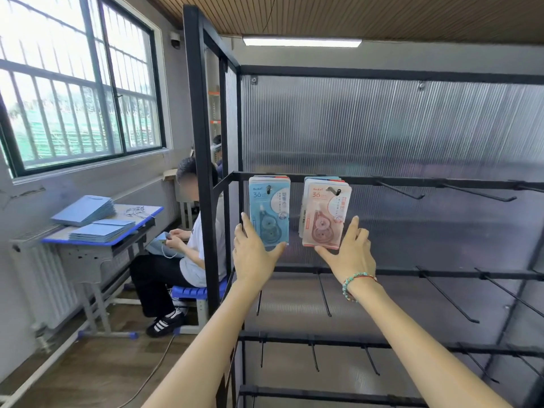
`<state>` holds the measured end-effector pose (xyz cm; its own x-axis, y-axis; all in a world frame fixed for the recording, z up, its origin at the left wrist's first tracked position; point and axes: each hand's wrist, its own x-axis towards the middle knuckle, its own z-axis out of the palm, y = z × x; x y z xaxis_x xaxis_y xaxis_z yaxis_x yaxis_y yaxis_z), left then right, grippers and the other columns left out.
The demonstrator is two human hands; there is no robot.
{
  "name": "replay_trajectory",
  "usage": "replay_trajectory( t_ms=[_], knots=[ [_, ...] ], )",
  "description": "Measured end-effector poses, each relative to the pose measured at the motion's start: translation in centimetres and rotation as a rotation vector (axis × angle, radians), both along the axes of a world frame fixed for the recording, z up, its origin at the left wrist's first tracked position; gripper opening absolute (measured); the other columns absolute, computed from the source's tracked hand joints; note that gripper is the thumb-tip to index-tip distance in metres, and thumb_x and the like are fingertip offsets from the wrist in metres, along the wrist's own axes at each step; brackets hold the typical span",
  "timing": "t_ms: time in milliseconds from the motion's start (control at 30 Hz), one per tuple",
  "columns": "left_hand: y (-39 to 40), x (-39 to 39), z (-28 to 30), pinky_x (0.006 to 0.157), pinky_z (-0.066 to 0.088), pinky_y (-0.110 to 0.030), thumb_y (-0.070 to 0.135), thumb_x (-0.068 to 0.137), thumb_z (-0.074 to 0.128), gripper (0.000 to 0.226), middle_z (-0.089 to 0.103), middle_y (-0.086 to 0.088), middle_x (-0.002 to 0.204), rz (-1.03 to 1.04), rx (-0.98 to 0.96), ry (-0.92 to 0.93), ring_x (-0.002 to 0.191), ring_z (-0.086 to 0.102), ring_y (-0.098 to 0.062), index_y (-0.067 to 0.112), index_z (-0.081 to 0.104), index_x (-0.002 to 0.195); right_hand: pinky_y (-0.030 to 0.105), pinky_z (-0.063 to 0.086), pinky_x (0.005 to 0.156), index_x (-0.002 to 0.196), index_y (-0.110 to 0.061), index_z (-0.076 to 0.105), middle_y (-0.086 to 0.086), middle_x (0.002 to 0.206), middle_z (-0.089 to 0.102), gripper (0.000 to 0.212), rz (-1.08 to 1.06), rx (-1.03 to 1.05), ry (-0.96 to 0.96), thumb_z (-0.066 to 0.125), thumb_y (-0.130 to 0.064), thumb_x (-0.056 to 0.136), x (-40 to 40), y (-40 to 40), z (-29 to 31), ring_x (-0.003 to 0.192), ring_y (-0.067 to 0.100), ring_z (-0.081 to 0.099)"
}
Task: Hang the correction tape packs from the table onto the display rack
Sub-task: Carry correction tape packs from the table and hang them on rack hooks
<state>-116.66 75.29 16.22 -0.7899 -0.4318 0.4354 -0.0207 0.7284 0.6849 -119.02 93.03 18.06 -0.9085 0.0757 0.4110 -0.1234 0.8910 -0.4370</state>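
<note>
A stack of blue correction tape packs (270,207) hangs on a hook at the left end of the black display rack's top bar (412,181). Beside it to the right, a stack of pink packs (325,213) hangs on the neighbouring hook. My left hand (253,251) cups the lower left corner of the blue stack, fingers along its left edge and thumb under its bottom. My right hand (350,254) cups the lower right corner of the pink stack in the same way, with a beaded bracelet on the wrist.
Bare black hooks (403,192) jut from the top bar to the right and from the lower bars (447,295). At the left, a person (188,248) sits by a desk (97,234) with stacks of blue folders. A ribbed translucent panel backs the rack.
</note>
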Motion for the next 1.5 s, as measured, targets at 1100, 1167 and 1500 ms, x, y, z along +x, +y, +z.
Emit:
replay_trajectory(
  t_ms=[1100,1167,1500],
  knots=[
    [-18.1,53.2,-7.7,0.113,0.029,-0.034,0.024,0.094,0.057,0.063,0.038,-0.009,0.149,0.816,0.033,-0.226,0.136,0.035,-0.025,0.008,0.03,0.148,0.028,0.022,0.112,0.141,-0.01,0.044,0.008,0.148,0.037,0.053,1.311,-0.003,-0.115,0.057,-0.018,0.09,37.8,-29.6,-7.2,0.136,0.023,0.032],
    [-20.7,58.8,-8.0,0.111,0.029,-0.033,0.024,0.094,0.057,0.063,0.039,-0.012,0.147,0.906,0.033,-0.234,0.135,0.037,-0.027,0.007,0.03,0.148,0.029,0.022,0.113,0.14,-0.01,0.045,0.009,0.147,0.038,0.053,1.415,0.009,-0.119,0.058,-0.017,0.089,43.2,-33.3,-7.7,0.136,0.023,0.033],
    [-27.4,83.8,-10.4,0.11,0.031,-0.034,0.028,0.095,0.057,0.065,0.04,-0.013,0.146,1.265,0.129,-0.324,0.136,0.036,-0.027,0.006,0.029,0.149,0.029,0.023,0.112,0.142,-0.01,0.041,0.009,0.148,0.036,0.053,1.771,0.111,-0.119,0.055,-0.021,0.092,66.4,-47.2,-10.0,0.137,0.024,0.032]
  ],
)
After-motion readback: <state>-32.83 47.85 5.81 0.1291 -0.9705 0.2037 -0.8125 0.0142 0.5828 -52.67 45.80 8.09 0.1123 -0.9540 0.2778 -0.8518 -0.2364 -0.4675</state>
